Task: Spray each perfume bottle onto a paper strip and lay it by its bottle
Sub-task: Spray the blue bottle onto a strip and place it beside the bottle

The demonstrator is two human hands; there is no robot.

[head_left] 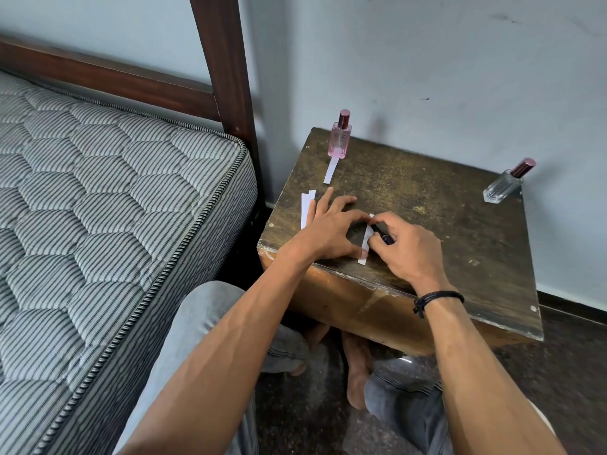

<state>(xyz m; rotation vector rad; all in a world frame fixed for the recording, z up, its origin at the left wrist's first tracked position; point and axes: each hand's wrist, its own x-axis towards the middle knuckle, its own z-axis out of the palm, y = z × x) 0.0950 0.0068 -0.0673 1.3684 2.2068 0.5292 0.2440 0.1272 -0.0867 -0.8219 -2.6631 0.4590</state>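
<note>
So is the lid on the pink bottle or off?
On. The pink bottle stands upright with its dark pink cap sitting on top.

Worn matt wood table point(427, 205), glossy glass bottles point(339, 141), paper strips point(331, 170), quilted cloth mattress point(98, 192).
</note>
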